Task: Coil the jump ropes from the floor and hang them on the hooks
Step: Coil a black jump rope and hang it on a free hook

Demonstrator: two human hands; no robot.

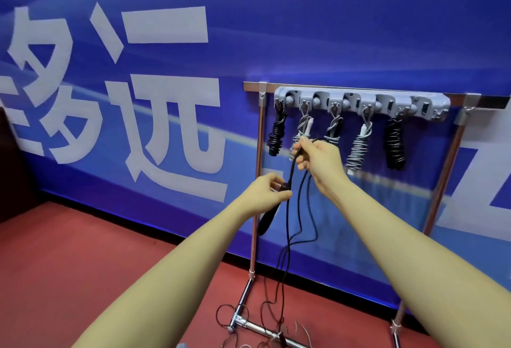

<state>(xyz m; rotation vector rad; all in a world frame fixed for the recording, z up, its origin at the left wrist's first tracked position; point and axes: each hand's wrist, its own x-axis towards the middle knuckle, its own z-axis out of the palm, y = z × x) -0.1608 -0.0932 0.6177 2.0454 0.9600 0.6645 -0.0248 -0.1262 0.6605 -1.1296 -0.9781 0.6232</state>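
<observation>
My left hand grips the black handle of a black jump rope, low in front of the rack. My right hand is raised higher and pinches the second black handle and the cord. The cord hangs in loops from both hands down to the floor, where it lies tangled. Behind my hands a grey hook strip on a metal rack carries several coiled ropes: black ones at the ends and grey ones between. My right hand hides part of the middle coils.
The chrome rack frame stands on a red floor against a blue banner wall with white characters. Its base bar lies among loose rope strands. A dark object sits at the left edge.
</observation>
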